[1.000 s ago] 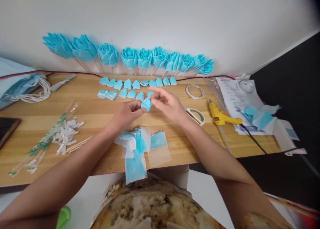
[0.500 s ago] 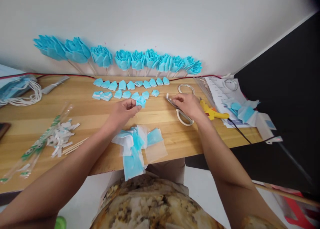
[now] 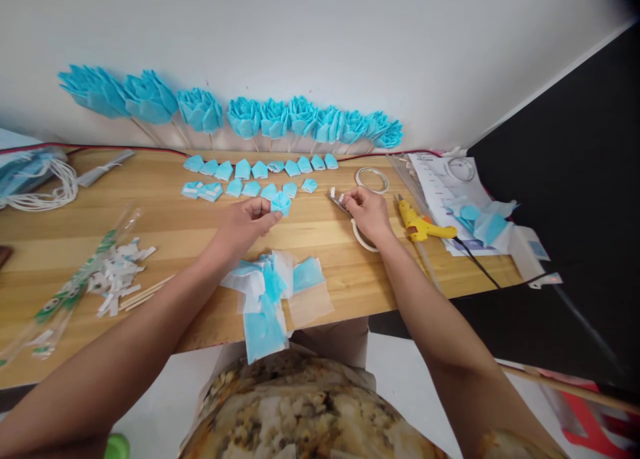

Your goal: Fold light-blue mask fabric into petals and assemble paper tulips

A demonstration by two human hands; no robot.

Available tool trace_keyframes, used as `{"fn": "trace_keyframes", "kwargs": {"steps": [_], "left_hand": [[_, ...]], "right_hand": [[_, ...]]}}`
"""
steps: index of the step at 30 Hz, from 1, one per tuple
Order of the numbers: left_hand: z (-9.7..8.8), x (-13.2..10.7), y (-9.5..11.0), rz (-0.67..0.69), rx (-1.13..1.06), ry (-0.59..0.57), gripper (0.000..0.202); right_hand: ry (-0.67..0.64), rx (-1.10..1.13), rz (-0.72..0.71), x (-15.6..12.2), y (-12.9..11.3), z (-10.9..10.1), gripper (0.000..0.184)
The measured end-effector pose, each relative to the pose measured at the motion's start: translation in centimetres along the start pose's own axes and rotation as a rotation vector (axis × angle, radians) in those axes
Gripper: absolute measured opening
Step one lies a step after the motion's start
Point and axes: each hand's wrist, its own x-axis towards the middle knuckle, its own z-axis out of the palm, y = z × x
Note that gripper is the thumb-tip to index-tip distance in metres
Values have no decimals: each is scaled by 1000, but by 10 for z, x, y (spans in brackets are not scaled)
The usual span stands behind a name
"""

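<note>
My left hand (image 3: 247, 224) pinches a small folded blue fabric petal (image 3: 281, 204) between thumb and fingers, just in front of the lower row of petals. To the right, my right hand (image 3: 369, 212) has its fingertips closed on a small white strip (image 3: 341, 197). Under those fingers lies a dark, narrow metal-looking tool (image 3: 337, 201), mostly hidden, with another white strip (image 3: 333, 191) at its tip. A white tape roll (image 3: 361, 237) is partly covered by my right wrist. Two rows of folded blue petals (image 3: 243, 169) lie beyond my left hand.
Finished blue fabric flowers (image 3: 245, 117) on sticks lean against the wall. A yellow glue gun (image 3: 425, 227) and another tape roll (image 3: 372, 179) lie right. Blue and white fabric pieces (image 3: 265, 325) overhang the front edge. White scraps (image 3: 115, 272) and wooden sticks (image 3: 145, 293) lie left.
My right hand has shifted slightly left, and a white strip now shows at its fingertips. My left hand still holds the petal in nearly the same place.
</note>
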Motion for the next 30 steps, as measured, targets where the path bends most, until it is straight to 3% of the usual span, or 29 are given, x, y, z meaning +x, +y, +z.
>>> {"fn": "trace_keyframes", "kwargs": {"steps": [5,7,12,16,23,30], "left_hand": [[1,0,-1,-17,-73,-3,33],[1,0,-1,-18,-96,0,34],[1,-3,4,-10,-109,18,34],[1,-4,6,6,-147,31,32],[3,-5,6,32,-214,32,31],[4,-6,7,45,-238,44,30]], "right_hand": [[46,308,159,-4,-12,-2,11],[61,331,53,-15,-28,-1,12],[102,146,-430,-47,-79,8,10],[141,64,-739,-54,-99,24,12],[311,-20,-985,-49,-102,42,17],[371,-106,-1006,-51,-104,45,19]]}}
